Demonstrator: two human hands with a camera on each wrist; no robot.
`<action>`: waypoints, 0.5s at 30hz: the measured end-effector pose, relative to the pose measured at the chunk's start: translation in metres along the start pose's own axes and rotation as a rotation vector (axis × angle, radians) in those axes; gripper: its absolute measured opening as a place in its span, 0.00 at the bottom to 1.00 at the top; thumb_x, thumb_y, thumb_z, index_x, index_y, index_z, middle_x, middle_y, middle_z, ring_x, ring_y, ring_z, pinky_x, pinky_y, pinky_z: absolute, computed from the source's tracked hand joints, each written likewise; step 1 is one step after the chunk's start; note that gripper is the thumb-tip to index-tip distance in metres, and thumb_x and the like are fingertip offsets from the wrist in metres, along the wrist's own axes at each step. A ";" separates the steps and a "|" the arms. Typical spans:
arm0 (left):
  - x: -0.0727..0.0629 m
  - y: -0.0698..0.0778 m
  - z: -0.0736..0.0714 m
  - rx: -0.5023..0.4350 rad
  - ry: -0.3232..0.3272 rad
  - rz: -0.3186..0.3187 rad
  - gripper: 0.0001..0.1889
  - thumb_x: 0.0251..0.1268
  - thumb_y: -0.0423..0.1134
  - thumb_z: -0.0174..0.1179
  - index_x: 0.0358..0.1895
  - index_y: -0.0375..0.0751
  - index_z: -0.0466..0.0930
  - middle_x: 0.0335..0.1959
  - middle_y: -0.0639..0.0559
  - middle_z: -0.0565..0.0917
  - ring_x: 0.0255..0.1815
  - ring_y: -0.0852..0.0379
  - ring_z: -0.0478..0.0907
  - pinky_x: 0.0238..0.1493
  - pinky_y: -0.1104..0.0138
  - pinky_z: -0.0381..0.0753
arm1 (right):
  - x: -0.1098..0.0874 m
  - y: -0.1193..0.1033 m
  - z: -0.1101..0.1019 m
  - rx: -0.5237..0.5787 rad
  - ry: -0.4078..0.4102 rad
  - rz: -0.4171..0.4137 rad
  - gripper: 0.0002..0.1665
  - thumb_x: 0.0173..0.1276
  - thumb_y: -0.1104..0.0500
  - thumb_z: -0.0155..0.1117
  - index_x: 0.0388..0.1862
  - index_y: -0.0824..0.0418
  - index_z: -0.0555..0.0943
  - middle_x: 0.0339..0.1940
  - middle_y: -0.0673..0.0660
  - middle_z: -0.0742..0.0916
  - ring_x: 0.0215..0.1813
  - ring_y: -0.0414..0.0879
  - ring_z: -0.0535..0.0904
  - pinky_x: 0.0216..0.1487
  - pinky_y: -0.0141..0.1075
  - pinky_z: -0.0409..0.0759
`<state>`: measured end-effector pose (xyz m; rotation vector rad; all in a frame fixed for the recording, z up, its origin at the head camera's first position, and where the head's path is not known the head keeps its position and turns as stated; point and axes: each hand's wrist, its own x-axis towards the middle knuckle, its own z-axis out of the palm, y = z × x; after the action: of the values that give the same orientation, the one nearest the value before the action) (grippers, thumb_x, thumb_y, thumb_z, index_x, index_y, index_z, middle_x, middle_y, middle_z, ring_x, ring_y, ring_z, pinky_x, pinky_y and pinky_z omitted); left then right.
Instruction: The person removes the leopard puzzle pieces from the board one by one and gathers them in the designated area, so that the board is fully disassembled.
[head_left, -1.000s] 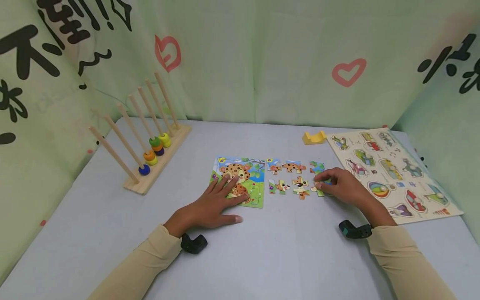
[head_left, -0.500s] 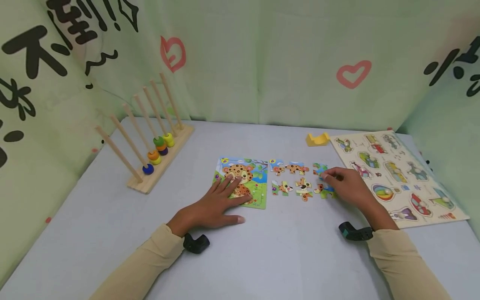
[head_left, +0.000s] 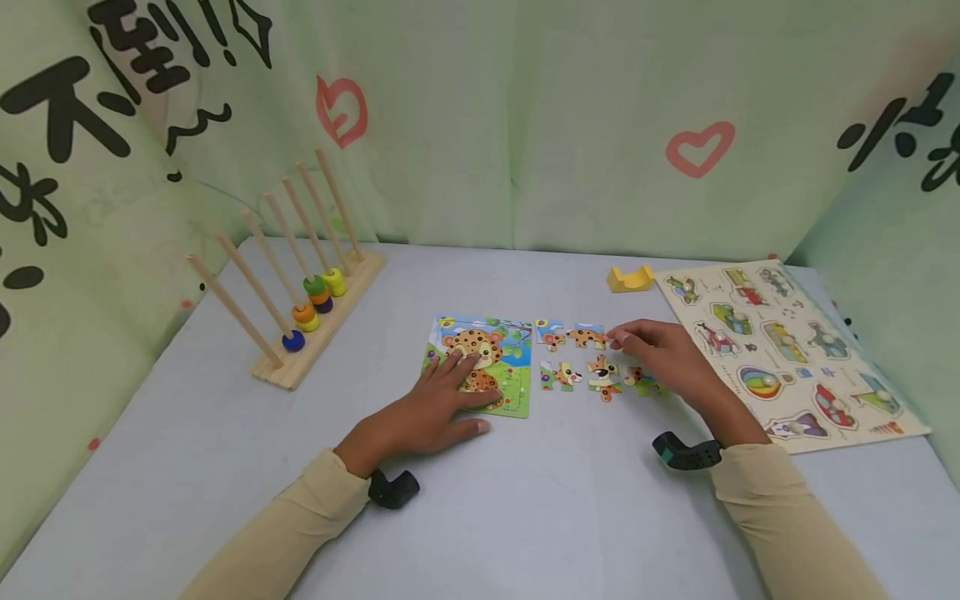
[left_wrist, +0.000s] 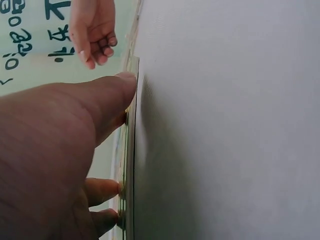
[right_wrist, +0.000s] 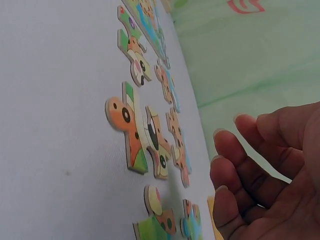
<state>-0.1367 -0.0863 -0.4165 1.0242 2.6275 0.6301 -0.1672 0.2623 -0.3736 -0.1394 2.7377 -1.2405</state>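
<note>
My left hand [head_left: 423, 408] rests with fingers spread on a leopard puzzle board [head_left: 513, 375] in the head view. The thumb [left_wrist: 110, 97] lies along the board's near edge in the left wrist view. To the right of the board, loose jigsaw pieces lie in two rows, among them a dog-face piece [head_left: 603, 375] and a leopard-body piece [head_left: 587, 335]. My right hand [head_left: 667, 358] hovers over the right end of these rows. In the right wrist view its fingers [right_wrist: 227, 172] are loosely bent, thumb close to the index finger, with nothing between them. It partly hides the rightmost pieces.
A wooden peg rack [head_left: 318, 333] with coloured rings stands at the left. A yellow curved block [head_left: 631, 279] sits at the back right. Beside it lies a large picture board [head_left: 765, 350]. A pale green curtain [head_left: 517, 125] surrounds the table.
My right hand has moved left and slightly away from me, from the rightmost pieces to the end of the leopard-body piece. My left hand stays on the puzzle board.
</note>
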 end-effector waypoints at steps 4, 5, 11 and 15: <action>0.002 0.002 0.000 0.009 0.000 -0.020 0.24 0.72 0.53 0.55 0.69 0.58 0.72 0.78 0.37 0.42 0.77 0.39 0.30 0.71 0.44 0.32 | 0.007 -0.007 0.006 0.014 -0.034 -0.024 0.25 0.78 0.47 0.50 0.54 0.66 0.81 0.48 0.61 0.85 0.52 0.53 0.76 0.51 0.46 0.71; 0.003 0.003 0.000 0.017 0.003 -0.027 0.24 0.71 0.54 0.55 0.69 0.59 0.72 0.78 0.37 0.41 0.77 0.40 0.29 0.71 0.44 0.31 | 0.009 -0.010 0.008 0.023 -0.045 -0.030 0.26 0.78 0.45 0.50 0.54 0.65 0.81 0.48 0.61 0.85 0.52 0.53 0.76 0.51 0.46 0.72; 0.000 0.010 0.000 0.077 0.026 -0.062 0.26 0.69 0.56 0.57 0.69 0.61 0.71 0.78 0.34 0.36 0.76 0.37 0.24 0.69 0.40 0.30 | 0.019 -0.026 0.021 0.075 -0.088 -0.059 0.21 0.77 0.50 0.51 0.55 0.64 0.81 0.48 0.60 0.86 0.52 0.53 0.78 0.52 0.47 0.74; -0.007 0.017 0.001 0.125 0.037 -0.113 0.30 0.68 0.58 0.57 0.72 0.61 0.67 0.77 0.30 0.35 0.75 0.34 0.25 0.67 0.37 0.30 | 0.024 -0.034 0.030 0.086 -0.097 -0.059 0.18 0.77 0.55 0.51 0.54 0.63 0.81 0.47 0.59 0.86 0.51 0.52 0.78 0.48 0.45 0.75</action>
<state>-0.1219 -0.0799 -0.4084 0.8968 2.7646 0.4688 -0.1851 0.2144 -0.3700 -0.2659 2.6110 -1.3279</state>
